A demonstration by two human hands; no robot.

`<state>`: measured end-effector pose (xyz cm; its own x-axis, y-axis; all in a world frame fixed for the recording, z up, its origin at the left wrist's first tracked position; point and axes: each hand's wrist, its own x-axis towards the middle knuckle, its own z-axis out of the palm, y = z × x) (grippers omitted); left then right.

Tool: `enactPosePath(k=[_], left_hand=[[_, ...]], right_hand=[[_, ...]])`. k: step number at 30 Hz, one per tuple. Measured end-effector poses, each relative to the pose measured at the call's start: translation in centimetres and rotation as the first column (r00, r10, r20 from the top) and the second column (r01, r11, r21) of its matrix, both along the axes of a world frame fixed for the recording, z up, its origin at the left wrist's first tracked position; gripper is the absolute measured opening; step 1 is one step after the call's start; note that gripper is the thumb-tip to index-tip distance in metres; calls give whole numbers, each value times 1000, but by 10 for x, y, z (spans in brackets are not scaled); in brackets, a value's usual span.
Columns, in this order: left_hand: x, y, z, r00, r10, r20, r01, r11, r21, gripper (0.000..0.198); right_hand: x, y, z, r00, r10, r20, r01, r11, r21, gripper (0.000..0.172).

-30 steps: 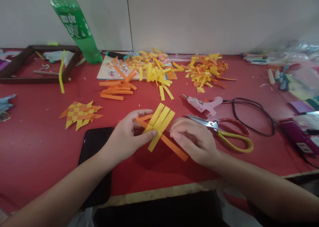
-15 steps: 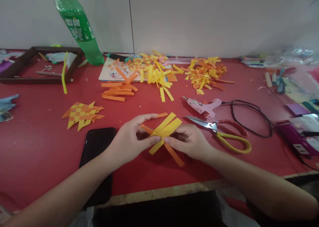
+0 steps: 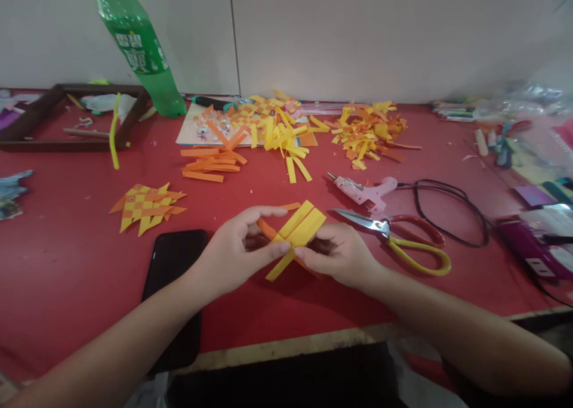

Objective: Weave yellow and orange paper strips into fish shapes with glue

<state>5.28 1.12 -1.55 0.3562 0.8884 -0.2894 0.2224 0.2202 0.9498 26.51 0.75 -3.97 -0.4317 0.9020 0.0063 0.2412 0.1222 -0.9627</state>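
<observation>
Between my two hands are yellow paper strips [image 3: 301,224] crossed with orange paper strips [image 3: 265,227], raised above the red table. My left hand [image 3: 239,241] pinches the strips from the left, its thumb on the yellow paper and its index finger stretched along an orange end. From the right, my right hand [image 3: 342,250] pinches the same strips, thumb tip close to the other thumb. Its curled fingers are partly hidden behind the paper. Left of my hands lie woven yellow and orange paper fish [image 3: 145,205] with small eyes.
Scissors [image 3: 385,229] and a pink glue gun [image 3: 364,192] with a black cord lie to the right. A black phone [image 3: 175,294] is under my left forearm. Behind are orange strips [image 3: 212,159], yellow strips [image 3: 282,135], paper scraps [image 3: 369,130], a green bottle [image 3: 138,50] and a dark frame [image 3: 58,145].
The two yellow strips now lie closer side by side. The orange strip that stuck out toward the lower right is now mostly hidden by my right hand. Both hands stay nearly in place.
</observation>
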Motion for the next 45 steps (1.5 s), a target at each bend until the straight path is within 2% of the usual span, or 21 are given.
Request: enactPosePath(k=[2,4,6,8,10,12,14,19,21,23,26,29,32,35,41,45], left_hand=[[-1,0,-2,1000,-12,19,12,1000,8,53],[-1,0,-3,999,3,43,-3,1000,10,52],[0,-1,-4,997,44,63,-46,999,25,52],[0,-1,-3,991,113,77,-117,992,49,54],[0,-1,-3,979,181,95,-187,981,51,54],[0,-1,-3,966,227,120,-233,972,37,55],[-1,-1,-3,955,260,144,-266,963,27,55],[-2,0,-1,914,370,168,-383,922,52,52],[-2,1,1,896,403,186,-417,908,40,52],[-1,2,2,889,413,200,-422,907,5,53],[-1,3,1,888,416,196,-418,908,-34,54],[-2,3,-2,895,411,172,-415,910,-10,54],[-3,4,-5,935,323,145,-330,944,22,58],[-5,3,-7,958,260,120,-263,965,12,66],[-5,3,-7,935,314,166,-316,949,-16,77],[-4,2,-4,930,328,165,-329,944,-24,77]], right_hand=[[0,0,1,998,54,-7,-54,999,3,19],[1,1,1,995,94,-15,-92,994,65,18],[2,4,-1,998,32,61,-44,978,203,17],[3,8,-5,971,-100,218,10,924,383,23],[4,11,-8,911,-157,382,-65,859,508,33],[4,12,-10,856,-125,502,-194,822,535,41],[5,11,-10,814,-133,566,-245,805,541,40],[11,9,-7,778,-336,531,-100,768,632,21],[13,10,-5,800,-280,532,-137,777,615,19],[13,9,-3,821,-128,557,-251,795,552,23],[12,8,2,796,32,605,-378,807,453,27],[11,7,4,800,54,598,-370,829,420,19],[11,6,2,805,57,591,-353,846,399,17],[10,4,0,773,54,632,-356,862,362,18],[14,3,4,732,63,678,-323,909,264,10],[15,5,8,753,71,654,-327,903,279,21]])
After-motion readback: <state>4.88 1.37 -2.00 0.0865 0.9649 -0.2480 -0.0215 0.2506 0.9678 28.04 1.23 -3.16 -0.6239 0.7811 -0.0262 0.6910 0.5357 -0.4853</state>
